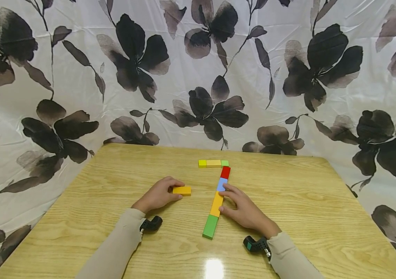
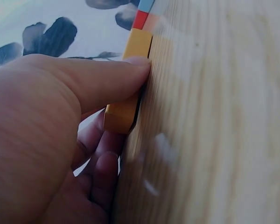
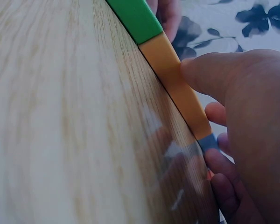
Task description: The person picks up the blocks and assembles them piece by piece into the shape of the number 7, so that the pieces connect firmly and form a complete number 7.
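Left of centre in the head view, my left hand (image 1: 160, 194) pinches an orange block (image 1: 182, 191) between thumb and fingers. The left wrist view shows the thumb (image 2: 114, 77) across this block, which lies at or just above the tabletop; I cannot tell which. My right hand (image 1: 248, 209) is beside a slanted row of blocks, its thumb and fingertips touching the row's right side. From the far end, the row runs red block (image 1: 225, 172), blue block (image 1: 222, 184), longer orange block (image 1: 216, 204) and green block (image 1: 210, 226). The right thumb touches the longer orange block (image 3: 175, 86).
Behind the slanted row lies a short crosswise row: yellow block (image 1: 202, 164), tan block (image 1: 213, 164) and light green block (image 1: 225, 163). All blocks lie on a wooden table (image 1: 131, 166). A floral cloth (image 1: 170, 77) hangs behind it. Each wrist carries a black camera.
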{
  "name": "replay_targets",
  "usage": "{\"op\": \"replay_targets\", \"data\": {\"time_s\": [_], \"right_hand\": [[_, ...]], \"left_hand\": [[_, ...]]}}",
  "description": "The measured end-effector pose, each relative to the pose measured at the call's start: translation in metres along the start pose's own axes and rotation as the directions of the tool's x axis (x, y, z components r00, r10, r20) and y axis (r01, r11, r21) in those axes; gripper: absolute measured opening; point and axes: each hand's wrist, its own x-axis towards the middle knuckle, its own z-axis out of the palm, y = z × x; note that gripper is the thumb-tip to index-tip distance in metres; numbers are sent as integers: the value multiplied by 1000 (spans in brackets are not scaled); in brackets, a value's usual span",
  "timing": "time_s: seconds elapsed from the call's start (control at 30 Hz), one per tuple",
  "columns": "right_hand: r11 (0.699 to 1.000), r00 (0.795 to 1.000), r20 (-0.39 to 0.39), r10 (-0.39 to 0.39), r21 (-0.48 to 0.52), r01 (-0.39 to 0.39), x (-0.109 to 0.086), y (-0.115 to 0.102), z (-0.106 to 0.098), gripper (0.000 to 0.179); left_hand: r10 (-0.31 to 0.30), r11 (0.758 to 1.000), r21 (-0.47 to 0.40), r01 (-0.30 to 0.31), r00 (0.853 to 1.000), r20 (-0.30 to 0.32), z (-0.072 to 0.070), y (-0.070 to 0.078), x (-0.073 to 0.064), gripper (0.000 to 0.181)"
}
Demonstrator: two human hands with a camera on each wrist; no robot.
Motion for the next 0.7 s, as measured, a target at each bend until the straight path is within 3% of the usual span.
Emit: {"op": "replay_targets", "data": {"time_s": [0.7], "right_hand": [[1000,1000,6,0,0,0,0,1,-1,54]], "left_hand": [[-2,1000,-28,1,999,-38,1,1,0,35]]}}
